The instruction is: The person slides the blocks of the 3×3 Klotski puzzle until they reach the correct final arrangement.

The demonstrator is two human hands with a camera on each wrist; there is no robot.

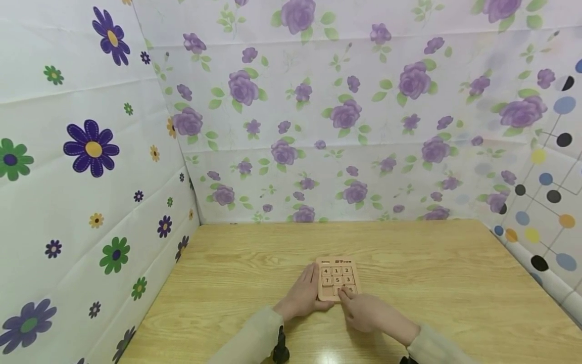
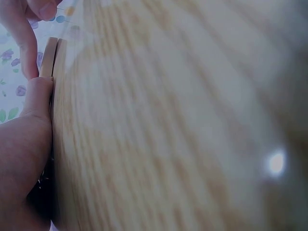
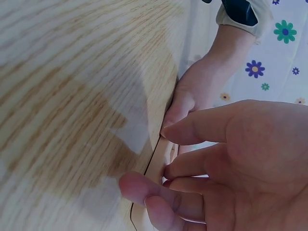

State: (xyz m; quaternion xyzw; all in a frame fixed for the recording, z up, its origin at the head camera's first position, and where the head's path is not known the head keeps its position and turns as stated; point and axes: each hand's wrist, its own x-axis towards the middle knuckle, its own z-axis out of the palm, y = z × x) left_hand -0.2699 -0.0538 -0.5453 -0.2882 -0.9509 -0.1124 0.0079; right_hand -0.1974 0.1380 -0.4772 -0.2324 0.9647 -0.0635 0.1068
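A wooden number sliding puzzle (image 1: 336, 259) lies flat on the table. Its tiles read 4, 1, 2 on top and 7, 5, 3 in the middle; the bottom left slot shows bare wood. My left hand (image 1: 302, 296) holds the frame at its near left corner, fingers extended along the left side and thumb against the near edge. With a fingertip, my right hand (image 1: 362, 311) touches the bottom middle tile (image 1: 336, 291), partly covering its number. In the right wrist view the right hand (image 3: 250, 159) has loosely bent fingers beside the puzzle's edge (image 3: 155, 166).
The wood-grained table (image 1: 245, 253) extends around the puzzle on all sides. Printed cloths stand as walls: large daisies on the left cloth (image 1: 150, 121), purple roses on the back cloth (image 1: 313, 162), coloured dots on the right cloth (image 1: 545, 212).
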